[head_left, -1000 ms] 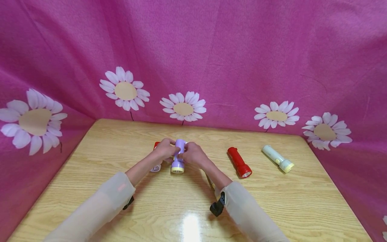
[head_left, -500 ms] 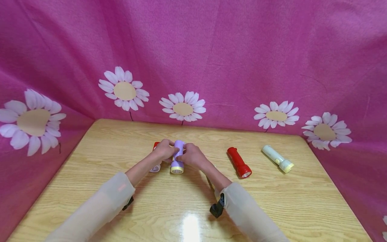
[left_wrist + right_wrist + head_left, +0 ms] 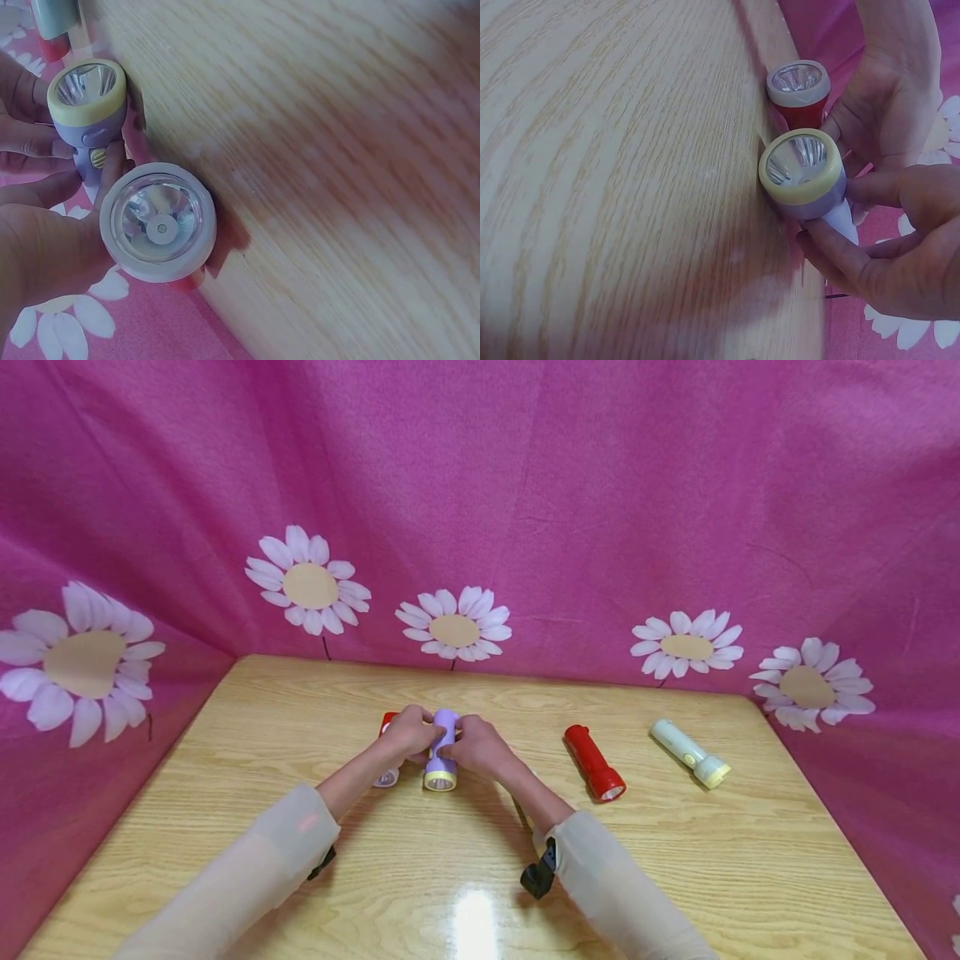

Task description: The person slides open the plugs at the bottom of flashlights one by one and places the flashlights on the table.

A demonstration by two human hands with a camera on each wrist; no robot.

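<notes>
A purple flashlight (image 3: 443, 735) with a pale yellow head ring points its lens toward me, left of the table's middle. My left hand (image 3: 408, 732) grips it from the left, thumb over the barrel. From the right, my right hand (image 3: 480, 747) pinches it between thumb and fingers. In the left wrist view its yellow switch (image 3: 98, 157) shows beside the left fingers. Close to the left hand lies a red flashlight with a whitish head (image 3: 386, 777), its barrel partly covered by that hand. The right wrist view shows this whitish head (image 3: 799, 84) just beyond the purple flashlight.
Right of my hands, a red flashlight (image 3: 594, 763) and a pale green flashlight (image 3: 688, 753) lie on the wooden table (image 3: 420, 877). A slim dark-edged thing (image 3: 521, 812) is mostly hidden under the right forearm. A pink flowered cloth (image 3: 570, 527) hangs behind the table.
The purple flashlight has shifted very slightly toward me, with both hands staying on it. The right thumb now sits a little closer to the barrel's middle. The other flashlights stay in place.
</notes>
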